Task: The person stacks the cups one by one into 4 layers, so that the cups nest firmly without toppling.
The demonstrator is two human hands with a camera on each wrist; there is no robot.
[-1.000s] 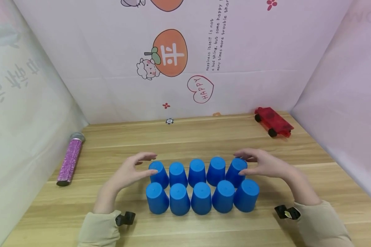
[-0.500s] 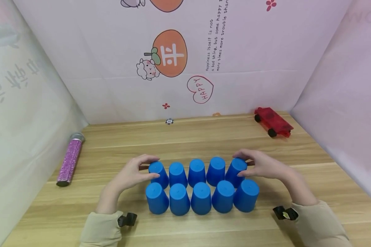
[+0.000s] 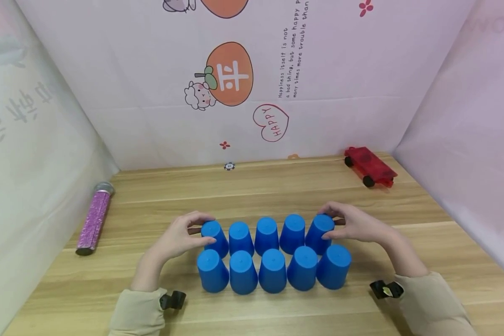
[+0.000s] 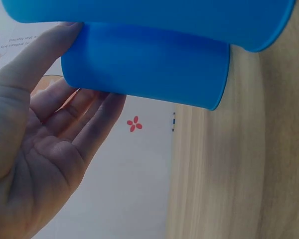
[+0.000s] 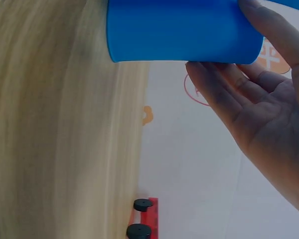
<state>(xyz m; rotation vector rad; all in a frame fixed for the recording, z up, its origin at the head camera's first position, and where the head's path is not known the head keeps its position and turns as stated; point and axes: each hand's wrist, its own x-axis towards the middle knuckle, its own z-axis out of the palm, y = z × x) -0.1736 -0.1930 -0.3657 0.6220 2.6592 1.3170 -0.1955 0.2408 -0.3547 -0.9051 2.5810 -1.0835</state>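
Observation:
Blue plastic cups stand upside down on the wooden table in two rows, seen from above in the head view. My left hand (image 3: 177, 239) grips the leftmost back-row cup (image 3: 220, 243), thumb on the near side and fingers round the far side. At the opposite end, my right hand (image 3: 356, 225) holds the rightmost back-row cup (image 3: 316, 239) the same way. In the left wrist view, the thumb and fingertips meet the gripped cup (image 4: 144, 64) near its base, partly behind a front-row cup (image 4: 154, 20). The right wrist view has fingertips against its cup (image 5: 184, 32).
Several front-row cups (image 3: 273, 275) stand close before the gripped ones, with more back-row cups (image 3: 267, 235) between the hands. A purple glitter microphone (image 3: 94, 221) lies at the left. A red toy car (image 3: 370, 165) sits at the back right, near the printed cloth wall (image 3: 159, 130).
My left hand has moved slightly right and its fingers have come onto the leftmost back cup. The right hand has closed in on the rightmost back cup. The cups stand where they were.

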